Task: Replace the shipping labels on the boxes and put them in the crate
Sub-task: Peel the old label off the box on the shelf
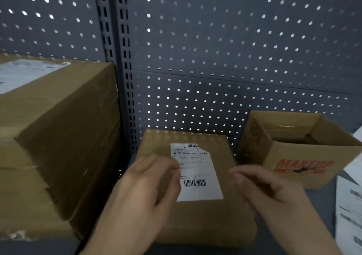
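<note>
The small box (205,215) lies right under both hands. Its label (197,176) sits between them. The left hand (145,192) lies flat, with its fingers straight on the label's near side edge. The right hand (268,192) hangs just above the box, fingers loosely bent and holding nothing that shows; it is blurry. The label looks thin and will likely rip. Its corner away from the left fingers is torn, so that is a good place to start peeling. The box looks stiff and light. An open carton (290,152) sits past the right hand.
</note>
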### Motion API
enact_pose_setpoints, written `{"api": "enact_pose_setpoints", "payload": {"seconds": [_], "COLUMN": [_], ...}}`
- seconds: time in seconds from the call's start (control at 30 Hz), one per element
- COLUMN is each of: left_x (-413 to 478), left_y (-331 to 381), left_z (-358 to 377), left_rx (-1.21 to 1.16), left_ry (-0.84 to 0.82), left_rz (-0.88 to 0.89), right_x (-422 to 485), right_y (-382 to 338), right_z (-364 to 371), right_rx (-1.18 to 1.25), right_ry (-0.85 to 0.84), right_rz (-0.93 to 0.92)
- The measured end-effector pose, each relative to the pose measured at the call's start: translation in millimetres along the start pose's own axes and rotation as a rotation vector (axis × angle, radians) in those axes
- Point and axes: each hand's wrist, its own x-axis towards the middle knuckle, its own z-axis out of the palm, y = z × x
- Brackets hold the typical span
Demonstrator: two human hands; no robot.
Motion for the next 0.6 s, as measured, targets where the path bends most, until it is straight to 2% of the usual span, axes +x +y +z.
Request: {"api": "enact_pose_setpoints", "payload": {"seconds": [0.03, 0.07, 0.17, 0.23, 0.37, 0.6], "left_x": [12.1, 18.8, 28.4, 26.5, 20.0, 15.7], "left_y": [0.5, -8.6, -24.4, -30.4, -38.0, -45.2], "left_z": [4.7, 13.8, 29.1, 40.8, 50.4, 55.3], "left_rx": [0.023, 0.131, 0.347, 0.431, 0.503, 0.585], "left_ry": [-0.060, -0.049, -0.255, -0.346, -0.375, -0.281], "left_rz": [-0.042, -0.046, -0.255, -0.299, -0.342, -0.296], "right_x": [15.6, 30.7, 73.4, 98.3, 131.1, 143.1], "right_y": [0.7, 4.6, 24.7, 37.9, 61.6, 68.3], "right_z": [0.7, 3.9, 16.8, 27.3, 47.4, 58.6], "right_rx": [-0.078, -0.143, -0.309, -0.369, -0.534, -0.658], "right_ry": [0.005, 0.009, 0.002, -0.028, -0.067, -0.045], "right_rz": [-0.056, -0.101, -0.164, -0.189, -0.235, -0.276]}}
